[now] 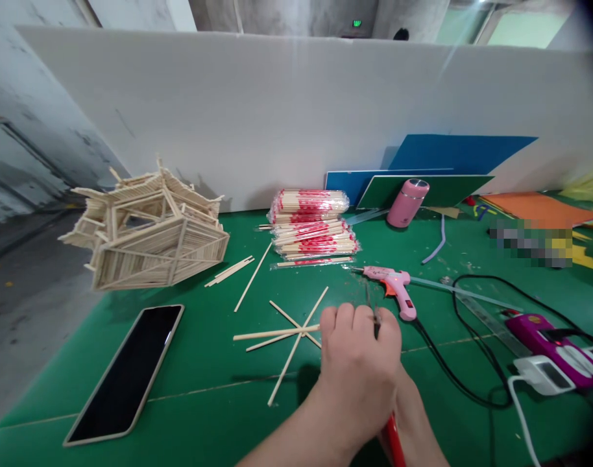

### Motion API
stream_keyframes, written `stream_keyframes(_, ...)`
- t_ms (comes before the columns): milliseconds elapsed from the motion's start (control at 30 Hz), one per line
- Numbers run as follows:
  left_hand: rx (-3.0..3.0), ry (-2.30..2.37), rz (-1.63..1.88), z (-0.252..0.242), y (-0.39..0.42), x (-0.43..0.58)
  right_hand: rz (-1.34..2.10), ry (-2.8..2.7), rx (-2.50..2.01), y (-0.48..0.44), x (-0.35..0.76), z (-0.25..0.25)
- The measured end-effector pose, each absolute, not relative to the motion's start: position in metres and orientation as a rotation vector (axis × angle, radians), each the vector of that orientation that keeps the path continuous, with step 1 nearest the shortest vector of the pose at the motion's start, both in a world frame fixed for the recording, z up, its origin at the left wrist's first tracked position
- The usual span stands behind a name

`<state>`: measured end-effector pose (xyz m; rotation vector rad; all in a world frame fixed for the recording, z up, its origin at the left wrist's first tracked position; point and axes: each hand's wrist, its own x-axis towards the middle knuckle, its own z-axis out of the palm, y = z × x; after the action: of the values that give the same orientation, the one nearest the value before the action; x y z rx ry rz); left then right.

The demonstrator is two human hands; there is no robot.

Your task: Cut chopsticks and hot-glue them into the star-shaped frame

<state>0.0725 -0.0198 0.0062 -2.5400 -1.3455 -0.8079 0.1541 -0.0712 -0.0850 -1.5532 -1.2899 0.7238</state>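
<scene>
My left hand is closed, and a wooden chopstick sticks out of its left side. That chopstick passes above several thin sticks crossed in a star shape on the green table. Behind and below the left hand is my right hand, mostly hidden. It is wrapped round a red-handled tool that looks like pliers; metal tips show just above my left knuckles. Where the tool meets the chopstick is covered by my fingers.
A pink glue gun lies right of my hands, its cord running to a purple power strip. Bagged chopsticks and a pink bottle are behind. On the left are a wooden stick model and a phone.
</scene>
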Motion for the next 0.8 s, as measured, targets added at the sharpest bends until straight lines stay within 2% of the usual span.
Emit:
stream_keyframes(367, -2.533, -1.432, -0.864, 0.002, -0.01, 0.065, 0.93, -1.511, -1.384, -0.058, 0.159, -0.043)
stream_keyframes(800, -2.516, -1.399, -0.941, -0.007, -0.012, 0.064, 0.847, -1.492, -1.322, -0.051, 0.158, -0.069)
